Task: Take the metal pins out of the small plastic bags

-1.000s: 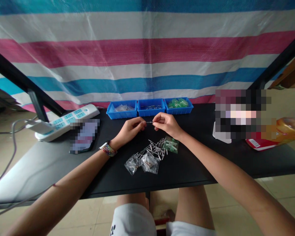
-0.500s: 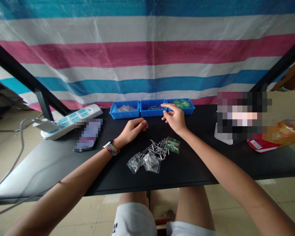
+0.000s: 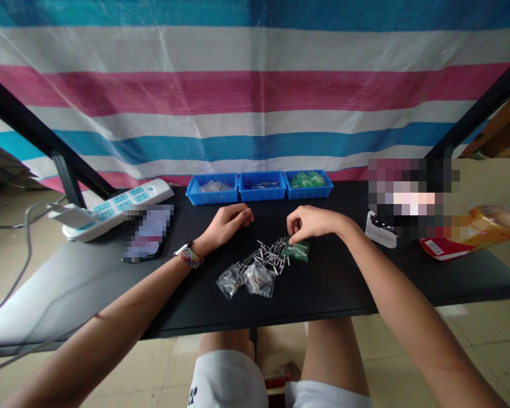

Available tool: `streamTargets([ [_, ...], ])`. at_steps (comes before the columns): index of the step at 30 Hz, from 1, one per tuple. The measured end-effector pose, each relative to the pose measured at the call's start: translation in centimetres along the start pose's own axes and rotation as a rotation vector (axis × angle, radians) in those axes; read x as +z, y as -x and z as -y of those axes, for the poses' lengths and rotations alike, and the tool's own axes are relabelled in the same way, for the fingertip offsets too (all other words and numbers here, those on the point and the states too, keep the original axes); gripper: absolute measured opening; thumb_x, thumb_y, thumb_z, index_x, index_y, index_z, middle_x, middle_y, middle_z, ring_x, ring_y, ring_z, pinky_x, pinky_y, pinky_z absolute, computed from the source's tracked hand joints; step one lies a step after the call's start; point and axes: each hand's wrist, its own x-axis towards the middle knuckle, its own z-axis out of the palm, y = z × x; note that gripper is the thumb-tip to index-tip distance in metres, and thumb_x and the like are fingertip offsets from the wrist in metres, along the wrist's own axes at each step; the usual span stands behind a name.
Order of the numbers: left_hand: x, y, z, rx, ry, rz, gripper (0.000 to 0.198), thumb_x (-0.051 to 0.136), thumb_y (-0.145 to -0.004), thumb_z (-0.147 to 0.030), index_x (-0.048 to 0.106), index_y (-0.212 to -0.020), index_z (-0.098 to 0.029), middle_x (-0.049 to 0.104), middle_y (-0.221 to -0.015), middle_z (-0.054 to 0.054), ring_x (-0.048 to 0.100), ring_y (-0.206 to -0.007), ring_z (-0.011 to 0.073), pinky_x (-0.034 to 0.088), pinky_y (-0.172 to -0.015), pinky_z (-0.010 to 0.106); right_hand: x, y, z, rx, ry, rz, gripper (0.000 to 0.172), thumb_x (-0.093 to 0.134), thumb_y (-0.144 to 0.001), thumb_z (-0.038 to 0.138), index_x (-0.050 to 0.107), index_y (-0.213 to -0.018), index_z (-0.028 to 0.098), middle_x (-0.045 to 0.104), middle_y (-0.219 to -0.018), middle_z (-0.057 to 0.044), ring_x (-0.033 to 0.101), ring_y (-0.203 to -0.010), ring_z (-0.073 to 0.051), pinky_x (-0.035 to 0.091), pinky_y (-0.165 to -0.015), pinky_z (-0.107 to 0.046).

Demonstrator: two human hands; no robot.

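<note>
My left hand (image 3: 229,222) rests on the black table, fingers curled in, with nothing visible in it. My right hand (image 3: 313,222) reaches down at the upper edge of a small green-tinted plastic bag (image 3: 298,251) with light pieces inside. Its thumb and fingers are bent close together; whatever is between them is hidden. Left of that bag lies a loose heap of thin metal rods (image 3: 272,255). Two small clear bags, a left one (image 3: 230,281) and a right one (image 3: 259,279), lie in front of the heap with small parts inside.
Behind the hands stand a left blue bin (image 3: 212,197) with clear bags, a middle blue bin (image 3: 262,194) with metal rods and a right blue bin (image 3: 309,191) with green bags. A power strip (image 3: 123,205) and phone (image 3: 148,233) lie left; a red-yellow package (image 3: 471,238) lies right.
My right hand has moved from the middle bin back toward me and down to the green bag beside the rods. My left hand stays put.
</note>
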Motion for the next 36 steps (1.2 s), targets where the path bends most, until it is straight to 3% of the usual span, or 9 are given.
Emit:
streamTargets([
  [6,0.0,-0.1,0.3,0.005,0.002,0.012,0.052,0.052,-0.105,-0.062,0.072,-0.087,-0.018,0.068,-0.075,0.005,0.063,-0.071,0.0178,0.050,-0.064,0.028,-1.1,0.4,-1.0,-0.030,-0.185,0.051,0.029,0.085,-0.072,0.044,0.077,-0.079,0.017,0.073,-0.076,-0.003,0.062,-0.071,-0.016,0.046,-0.068,-0.029],
  [10,-0.1,-0.1,0.4,0.006,-0.002,0.011,0.051,0.052,-0.106,-0.061,0.072,-0.087,-0.018,0.069,-0.076,0.005,0.064,-0.071,0.0179,0.051,-0.065,0.028,-0.9,0.6,-0.9,0.031,-0.059,0.111,0.035,0.092,-0.064,0.044,0.077,-0.080,0.017,0.071,-0.075,-0.001,0.060,-0.069,-0.016,0.042,-0.063,-0.028],
  [17,-0.1,-0.2,0.2,0.010,-0.002,0.004,0.055,0.052,-0.104,-0.065,0.072,-0.086,-0.018,0.070,-0.075,0.005,0.064,-0.069,0.0179,0.051,-0.063,0.028,-0.8,0.5,-0.8,0.018,-0.058,0.162,0.015,0.081,-0.070,0.030,0.075,-0.074,0.016,0.062,-0.064,0.003,0.051,-0.063,-0.013,0.037,-0.061,-0.028],
  [23,-0.1,-0.1,0.2,0.015,0.010,0.010,0.050,0.054,-0.105,-0.060,0.071,-0.087,-0.017,0.070,-0.077,0.005,0.064,-0.071,0.0175,0.051,-0.064,0.027,-2.0,1.2,-1.6,-0.095,-0.300,0.036,0.014,0.077,-0.074,0.026,0.067,-0.075,0.017,0.067,-0.074,0.001,0.057,-0.067,-0.012,0.046,-0.065,-0.026],
  [27,0.1,0.1,0.0,0.029,0.060,-0.022,0.036,0.064,-0.101,-0.052,0.069,-0.110,-0.017,0.070,-0.085,0.004,0.067,-0.073,0.0172,0.053,-0.065,0.027,-1.9,1.0,-2.0,-0.116,-0.600,-0.130,0.025,0.082,-0.078,0.032,0.061,-0.083,0.019,0.069,-0.082,-0.001,0.062,-0.066,-0.013,0.051,-0.054,-0.024],
  [32,0.4,0.2,-0.5,0.131,-0.034,-0.112,0.050,0.073,-0.094,-0.037,0.063,-0.140,-0.021,0.072,-0.119,0.010,0.071,-0.085,0.0162,0.058,-0.073,0.027,0.7,-2.0,-1.6,-0.161,-0.931,-0.360,0.041,0.091,-0.076,0.039,0.056,-0.088,0.021,0.065,-0.077,0.004,0.068,-0.068,-0.014,0.064,-0.059,-0.028],
  [36,0.5,0.2,-0.7,0.174,-0.060,-0.064,0.036,0.075,-0.094,-0.037,0.074,-0.128,-0.024,0.068,-0.134,0.012,0.073,-0.089,0.0164,0.060,-0.073,0.027,3.2,-4.0,-1.1,-0.190,-1.088,-0.314,0.048,0.097,-0.073,0.040,0.056,-0.089,0.020,0.072,-0.079,0.002,0.074,-0.074,-0.016,0.070,-0.072,-0.035],
])
